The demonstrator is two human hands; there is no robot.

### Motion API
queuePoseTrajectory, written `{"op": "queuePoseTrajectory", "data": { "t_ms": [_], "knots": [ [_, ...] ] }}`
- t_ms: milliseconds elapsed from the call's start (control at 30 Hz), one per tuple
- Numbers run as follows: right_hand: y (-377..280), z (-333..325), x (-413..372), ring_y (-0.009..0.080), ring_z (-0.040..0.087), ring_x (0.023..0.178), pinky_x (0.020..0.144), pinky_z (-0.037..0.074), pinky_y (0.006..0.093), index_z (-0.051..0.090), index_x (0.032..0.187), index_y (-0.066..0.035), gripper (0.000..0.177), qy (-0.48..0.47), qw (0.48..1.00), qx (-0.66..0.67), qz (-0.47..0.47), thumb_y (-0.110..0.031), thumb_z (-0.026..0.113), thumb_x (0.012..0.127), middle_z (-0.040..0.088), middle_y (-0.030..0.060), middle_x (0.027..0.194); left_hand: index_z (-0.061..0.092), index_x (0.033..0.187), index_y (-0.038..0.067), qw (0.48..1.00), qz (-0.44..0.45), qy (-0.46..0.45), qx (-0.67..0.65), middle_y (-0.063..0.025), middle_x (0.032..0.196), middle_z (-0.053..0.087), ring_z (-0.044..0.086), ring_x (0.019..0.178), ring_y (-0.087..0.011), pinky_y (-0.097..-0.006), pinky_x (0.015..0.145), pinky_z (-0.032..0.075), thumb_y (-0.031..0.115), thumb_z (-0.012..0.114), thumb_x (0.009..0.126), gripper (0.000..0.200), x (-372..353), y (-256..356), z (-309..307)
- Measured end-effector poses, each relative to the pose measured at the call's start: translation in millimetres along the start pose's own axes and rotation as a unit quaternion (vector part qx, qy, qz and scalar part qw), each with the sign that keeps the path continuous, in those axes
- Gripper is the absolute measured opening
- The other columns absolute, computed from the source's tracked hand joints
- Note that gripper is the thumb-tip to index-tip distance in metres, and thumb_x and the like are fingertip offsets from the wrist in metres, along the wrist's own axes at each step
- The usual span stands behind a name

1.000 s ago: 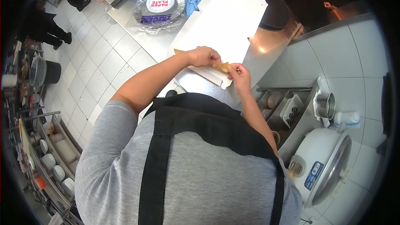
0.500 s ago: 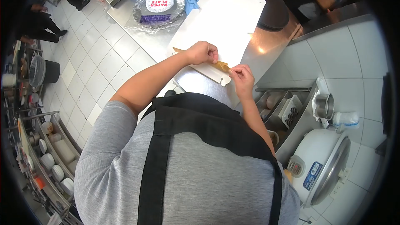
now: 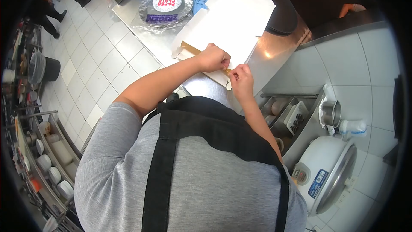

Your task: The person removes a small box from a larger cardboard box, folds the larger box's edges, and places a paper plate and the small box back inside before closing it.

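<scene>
A white cardboard box [image 3: 234,15] lies unfolded on the steel counter, its near edge towards me. Along that edge runs a golden-brown strip [image 3: 189,48], apparently the box's side flap turned up to show its outer face. My left hand [image 3: 213,58] is closed on the strip near its middle, fingers curled and partly hidden. Close beside it, my right hand [image 3: 241,80] pinches the right end of the strip near the box's corner between thumb and fingers.
Wrapped paper plates [image 3: 166,8], a blue cloth [image 3: 200,1] and a dark round tray [image 3: 281,10] surround the box on the counter [image 3: 279,51]. A rice cooker [image 3: 322,167] stands at lower right, by a container drawer [image 3: 296,118]. People's legs [image 3: 49,15] show at upper left.
My left hand has shifted slightly right and down along the strip, uncovering more brown at its left. My right hand has moved slightly left, closer to it. The person at upper right has moved.
</scene>
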State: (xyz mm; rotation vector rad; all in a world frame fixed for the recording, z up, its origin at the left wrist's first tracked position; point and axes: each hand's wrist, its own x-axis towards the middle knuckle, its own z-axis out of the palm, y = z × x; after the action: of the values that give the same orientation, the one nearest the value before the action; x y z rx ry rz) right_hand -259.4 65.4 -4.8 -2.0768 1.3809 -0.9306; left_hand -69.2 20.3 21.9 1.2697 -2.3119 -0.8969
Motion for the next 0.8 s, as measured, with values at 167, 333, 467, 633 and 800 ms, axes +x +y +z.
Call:
{"op": "queuePoseTrajectory", "data": {
  "t_ms": [167,333,467,633,800],
  "knots": [
    [1,0,0,0.0212,0.062,0.072,0.063,0.052,0.0324,0.060,0.077,0.002,0.009,0.001,0.999,0.033,0.030,0.001,0.069,0.077,0.055,0.0106,0.089,0.066,0.074,0.015,0.996,0.028,-0.008,0.081,0.0005,0.070,0.064,0.062,0.075,-0.0194,-0.0488,0.101,0.030,0.016,0.069,0.075,0.004,2,-4,6],
    [18,-24,-3,0.0224,0.063,0.076,0.065,0.053,0.0323,0.062,0.079,0.000,0.009,0.036,0.998,0.051,0.032,-0.002,0.070,0.077,0.056,0.0118,0.094,0.064,0.076,0.016,0.972,0.076,0.110,0.193,0.0017,0.082,0.062,0.060,0.092,-0.0192,-0.0512,0.099,0.032,0.019,0.069,0.076,0.006,-29,-25,-8],
    [-29,-39,17,0.0276,0.064,0.080,0.071,0.052,0.0368,0.067,0.086,-0.004,0.016,0.103,0.953,-0.249,-0.139,-0.014,0.074,0.076,0.059,0.0141,0.108,0.064,0.076,0.017,0.957,0.068,0.097,0.264,0.0029,0.083,0.060,0.058,0.096,-0.0184,-0.0527,0.097,0.034,0.022,0.071,0.074,0.009,-34,-34,-28],
    [-56,-8,53,0.0313,0.066,0.081,0.075,0.051,0.0389,0.070,0.095,-0.008,0.020,-0.099,0.985,-0.132,-0.058,-0.020,0.071,0.079,0.066,0.0149,0.101,0.067,0.082,0.017,0.963,0.101,0.123,0.216,0.0019,0.090,0.064,0.058,0.099,-0.0196,-0.0508,0.097,0.035,0.016,0.069,0.073,0.009,-36,3,-50],
    [-16,0,75,0.0173,0.063,0.070,0.069,0.051,0.0300,0.070,0.096,-0.005,0.016,-0.181,0.978,0.053,0.090,-0.015,0.066,0.085,0.068,0.0086,0.079,0.066,0.099,0.010,0.962,0.054,0.247,0.100,-0.0108,0.118,0.061,0.056,0.112,-0.0334,-0.0398,0.093,0.047,-0.013,0.056,0.068,0.041,-62,-58,-119]
  ]
}}
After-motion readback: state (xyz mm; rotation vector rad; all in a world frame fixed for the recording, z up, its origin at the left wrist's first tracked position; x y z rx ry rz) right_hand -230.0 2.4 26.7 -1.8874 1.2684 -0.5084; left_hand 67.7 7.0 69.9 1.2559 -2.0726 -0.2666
